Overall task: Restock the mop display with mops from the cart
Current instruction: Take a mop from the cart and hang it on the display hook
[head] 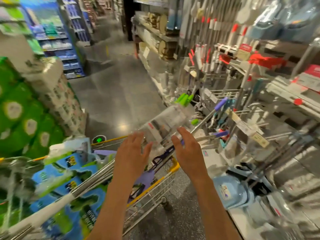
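The frame is motion-blurred. A wire cart with a yellow rim [174, 168] stands at lower left, and several long metal-handled mops [97, 181] lie across it. One mop's white, plastic-wrapped head with a green top [166, 120] sticks out past the cart's front. My left hand [133, 155] and my right hand [188, 149] hover over that wrapped head with fingers spread; neither plainly holds it. The mop display [225, 54] on the right carries hanging mop handles with red tags.
Blue and green packs [69, 184] fill the cart. Green paper-roll packs [22, 118] are stacked at left. Wire hooks [223, 94] and purple-tipped handles [220, 104] jut from the right shelving. Blue buckets [230, 193] sit low on the right. The grey aisle floor [112, 94] runs ahead.
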